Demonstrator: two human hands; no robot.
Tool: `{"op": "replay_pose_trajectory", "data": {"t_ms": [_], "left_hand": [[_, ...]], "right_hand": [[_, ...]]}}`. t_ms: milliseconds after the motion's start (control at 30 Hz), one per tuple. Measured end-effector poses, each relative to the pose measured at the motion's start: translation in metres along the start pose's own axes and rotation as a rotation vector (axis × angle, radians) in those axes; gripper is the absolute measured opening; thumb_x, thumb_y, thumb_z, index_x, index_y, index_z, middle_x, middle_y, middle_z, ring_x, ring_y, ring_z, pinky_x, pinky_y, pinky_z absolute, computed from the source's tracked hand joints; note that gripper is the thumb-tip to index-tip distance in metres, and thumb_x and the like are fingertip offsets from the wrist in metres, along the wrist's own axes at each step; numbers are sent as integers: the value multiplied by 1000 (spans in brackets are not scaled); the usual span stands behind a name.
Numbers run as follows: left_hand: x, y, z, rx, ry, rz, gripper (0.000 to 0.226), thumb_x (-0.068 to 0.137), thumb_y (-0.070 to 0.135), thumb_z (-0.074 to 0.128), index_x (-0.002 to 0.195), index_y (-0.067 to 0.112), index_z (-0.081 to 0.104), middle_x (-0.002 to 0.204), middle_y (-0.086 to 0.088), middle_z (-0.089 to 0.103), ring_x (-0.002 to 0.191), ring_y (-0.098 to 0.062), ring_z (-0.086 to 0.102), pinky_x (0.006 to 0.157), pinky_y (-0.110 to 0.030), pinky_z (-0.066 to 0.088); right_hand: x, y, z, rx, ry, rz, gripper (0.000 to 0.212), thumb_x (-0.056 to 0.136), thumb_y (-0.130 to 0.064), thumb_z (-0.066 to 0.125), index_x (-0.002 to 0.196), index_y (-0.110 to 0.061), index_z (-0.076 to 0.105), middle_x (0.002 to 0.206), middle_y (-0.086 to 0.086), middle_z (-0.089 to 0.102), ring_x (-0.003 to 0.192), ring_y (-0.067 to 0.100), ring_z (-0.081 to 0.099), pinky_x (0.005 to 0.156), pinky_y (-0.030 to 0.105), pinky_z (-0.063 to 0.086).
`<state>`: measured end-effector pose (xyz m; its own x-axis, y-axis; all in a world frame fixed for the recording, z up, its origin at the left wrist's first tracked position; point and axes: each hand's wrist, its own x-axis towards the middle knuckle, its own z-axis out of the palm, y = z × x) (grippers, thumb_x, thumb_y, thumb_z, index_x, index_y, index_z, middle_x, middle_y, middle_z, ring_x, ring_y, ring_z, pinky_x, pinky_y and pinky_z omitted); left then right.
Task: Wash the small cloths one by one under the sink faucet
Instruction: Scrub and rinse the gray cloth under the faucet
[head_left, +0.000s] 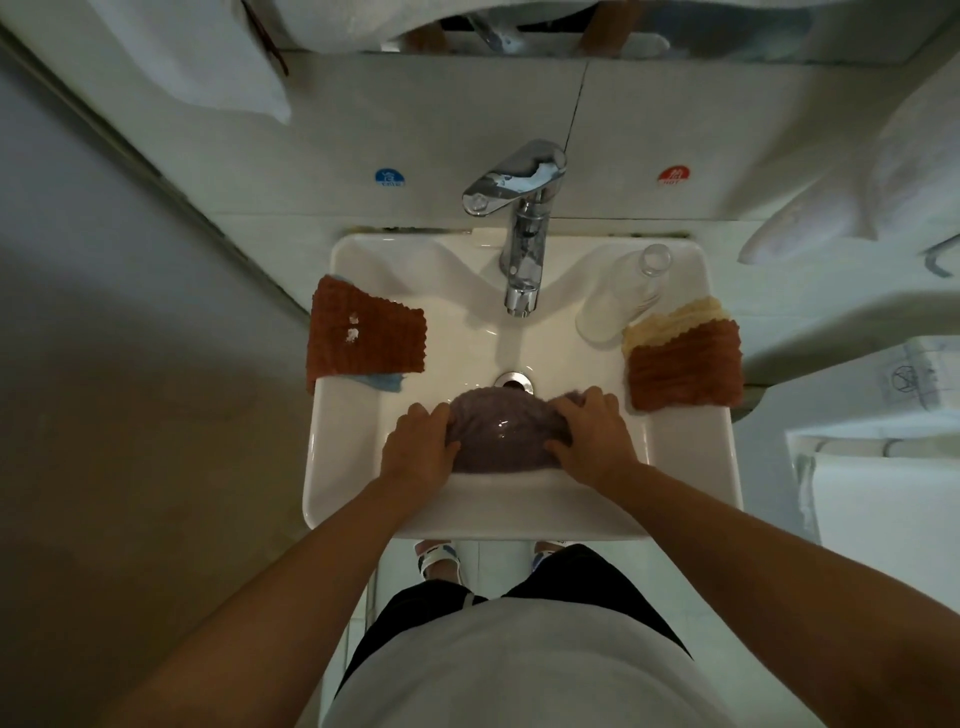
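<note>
Your two hands are down in the white basin (343, 467), working a wet purple cloth (501, 434) that lies bunched on the basin floor, just in front of the drain (514, 380). Your left hand (418, 451) grips its left edge, fingers curled into the fabric; your right hand (589, 435) grips the right edge the same way, thumb tucked under the bunched cloth. A glossy wet patch shows on top of the cloth between your hands.

The chrome faucet (522, 244) stands at the back of the sink, its spout well behind the cloth.

On the left rim lies a rust-brown waffle cloth (363, 338) with a blue cloth (383, 382) peeking out beneath it. On the right rim a second rust-brown cloth (685, 366) sits over a cream cloth (675, 317), touching a clear glass (623, 296) lying on its side.

On the wall tiles, a blue round sticker (389, 177) sits left of the faucet and a red round sticker (674, 174) right; the red one appears to read "HOT", the blue one's writing is too blurred to be sure.
</note>
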<state>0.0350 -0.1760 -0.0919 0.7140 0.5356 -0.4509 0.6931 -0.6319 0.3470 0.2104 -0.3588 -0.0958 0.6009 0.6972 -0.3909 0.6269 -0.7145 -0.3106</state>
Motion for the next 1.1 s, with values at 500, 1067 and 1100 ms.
{"op": "replay_pose_trajectory", "data": {"t_ms": [500,1067,1100], "left_hand": [[-23,40,-49,-946,-34,78,12,87,14,57,90,11,45,80,2,47,71,-8,44,61,-18,38],[-31,124,-64,-1093,489,172,17,108,30,42,99,23,55,82,13,61,76,-11,60,69,-32,54],[-32,124,-62,-1071,512,154,20,108,33,41,98,23,55,80,10,61,73,-12,61,67,-37,55]], "right_hand": [[-26,-26,-45,908,130,-68,26,86,0,71,89,-18,53,68,-6,53,60,8,47,59,24,43],[-38,-90,-91,1093,241,-105,6,105,-15,50,103,-17,55,79,5,62,68,10,60,63,23,48],[-41,-92,-91,1093,246,-104,6,105,-14,50,101,-14,54,77,5,60,66,9,59,61,21,47]]}}
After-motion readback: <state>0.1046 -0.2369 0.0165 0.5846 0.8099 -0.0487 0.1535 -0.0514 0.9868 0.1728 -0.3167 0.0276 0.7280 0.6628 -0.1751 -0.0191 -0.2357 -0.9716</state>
